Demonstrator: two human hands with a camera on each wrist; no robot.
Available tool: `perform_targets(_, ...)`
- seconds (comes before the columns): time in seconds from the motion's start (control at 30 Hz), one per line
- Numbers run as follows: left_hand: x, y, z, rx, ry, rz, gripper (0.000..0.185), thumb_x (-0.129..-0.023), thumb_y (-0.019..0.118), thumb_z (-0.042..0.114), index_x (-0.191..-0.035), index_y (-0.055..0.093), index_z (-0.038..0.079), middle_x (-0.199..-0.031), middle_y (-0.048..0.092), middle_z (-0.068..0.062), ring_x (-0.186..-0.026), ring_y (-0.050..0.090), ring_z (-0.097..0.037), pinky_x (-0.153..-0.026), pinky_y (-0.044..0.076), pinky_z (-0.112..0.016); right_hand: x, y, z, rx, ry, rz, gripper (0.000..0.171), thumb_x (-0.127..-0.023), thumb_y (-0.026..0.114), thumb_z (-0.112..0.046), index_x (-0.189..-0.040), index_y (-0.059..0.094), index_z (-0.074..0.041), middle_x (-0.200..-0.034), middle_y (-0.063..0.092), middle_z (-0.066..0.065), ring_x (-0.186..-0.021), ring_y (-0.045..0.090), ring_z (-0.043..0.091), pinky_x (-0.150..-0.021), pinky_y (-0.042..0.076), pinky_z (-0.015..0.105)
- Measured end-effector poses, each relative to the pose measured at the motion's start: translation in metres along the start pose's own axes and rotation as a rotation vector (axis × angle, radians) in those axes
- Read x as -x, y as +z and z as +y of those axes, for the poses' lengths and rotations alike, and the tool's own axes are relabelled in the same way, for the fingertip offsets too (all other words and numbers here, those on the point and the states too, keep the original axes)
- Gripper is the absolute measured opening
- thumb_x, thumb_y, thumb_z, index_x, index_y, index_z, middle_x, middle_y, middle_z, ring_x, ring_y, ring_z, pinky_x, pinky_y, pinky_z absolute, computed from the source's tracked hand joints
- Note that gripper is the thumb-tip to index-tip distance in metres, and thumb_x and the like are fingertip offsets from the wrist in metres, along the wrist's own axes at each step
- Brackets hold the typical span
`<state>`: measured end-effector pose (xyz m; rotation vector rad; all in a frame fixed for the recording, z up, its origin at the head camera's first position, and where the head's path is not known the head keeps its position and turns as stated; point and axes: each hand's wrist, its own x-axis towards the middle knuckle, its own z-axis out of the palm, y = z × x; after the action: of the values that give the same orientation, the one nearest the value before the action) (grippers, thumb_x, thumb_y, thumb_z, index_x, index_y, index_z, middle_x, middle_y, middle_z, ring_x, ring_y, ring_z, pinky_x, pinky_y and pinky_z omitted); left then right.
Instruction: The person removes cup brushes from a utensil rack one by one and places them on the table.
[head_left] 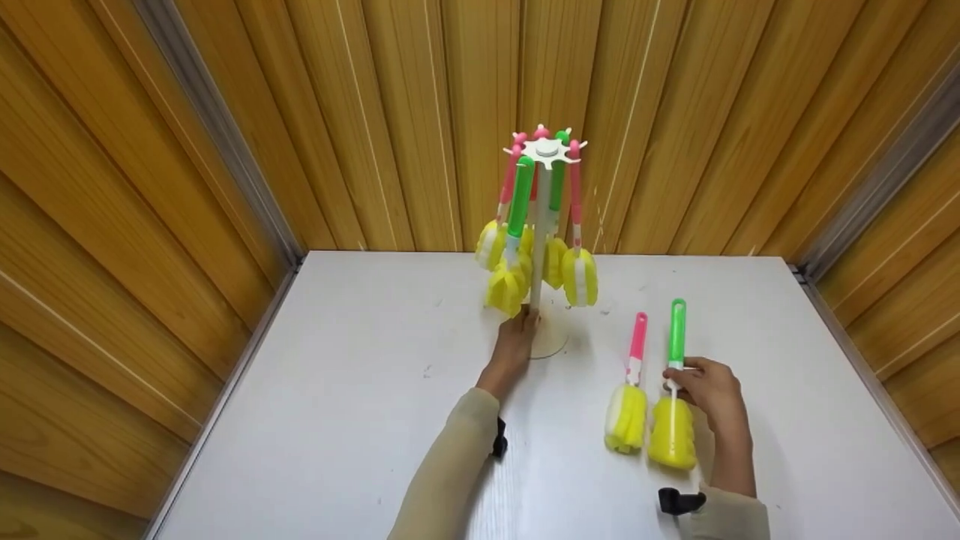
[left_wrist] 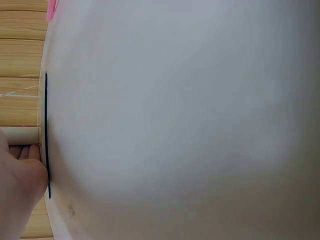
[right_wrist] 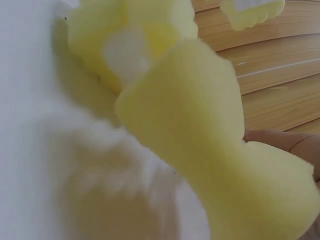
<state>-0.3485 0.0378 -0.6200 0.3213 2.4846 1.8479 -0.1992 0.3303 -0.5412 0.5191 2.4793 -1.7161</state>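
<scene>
Left hand [head_left: 514,341] grips a white pole [head_left: 541,232]; right hand [head_left: 712,386] pinches a green-handled, yellow-sponge brush [head_left: 663,435], likely light, squashy-headed, best held by its neck [head_left: 676,364].

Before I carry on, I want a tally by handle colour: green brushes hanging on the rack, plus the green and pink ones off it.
Hanging green-handled sponge brushes on the rack: 2
Green-handled sponge brush in the right hand: 1
Pink-handled sponge brush off the rack: 1
Total: 4
</scene>
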Motion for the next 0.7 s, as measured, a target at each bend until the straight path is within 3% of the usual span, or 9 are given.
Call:
perform_targets(0.2, 0.001, 0.000, 0.000, -0.011, -0.011, -0.015, 0.046, -0.109, 0.040, 0.048, -0.134, 0.053, 0.011, -0.118, 0.057, -0.007, -0.109, 0.049, -0.013, -0.100, 0.042, -0.036, -0.005, 0.002, 0.006, 0.014, 0.041, -0.017, 0.059, -0.102, 0.060, -0.015, -0.146, 0.037, 0.017, -0.116, 0.069, 0.021, -0.086, 0.071, 0.014, -0.077, 0.059, 0.026)
perform_targets(0.47, -0.001, -0.001, -0.001, -0.014, -0.004, -0.009, 0.047, -0.109, 0.040, 0.046, -0.130, 0.056, 0.007, -0.111, 0.058, -0.009, -0.102, 0.051, -0.015, -0.092, 0.042, -0.036, -0.012, 0.005, 0.010, 0.005, 0.085, -0.051, 0.057, -0.104, 0.050, -0.012, -0.148, 0.030, 0.018, -0.133, 0.060, 0.029, -0.091, 0.067, 0.012, -0.080, 0.057, 0.024)
perform_targets(0.7, 0.001, -0.001, -0.001, -0.013, -0.021, -0.008, 0.045, -0.109, 0.040, 0.046, -0.130, 0.056, 0.008, -0.110, 0.058, -0.007, -0.101, 0.051, -0.014, -0.090, 0.043, -0.034, -0.015, 0.010, 0.015, -0.016, 0.063, -0.050, 0.054, -0.104, 0.050, -0.009, -0.146, 0.031, 0.020, -0.129, 0.062, 0.029, -0.090, 0.068, 0.011, -0.079, 0.057, 0.023)
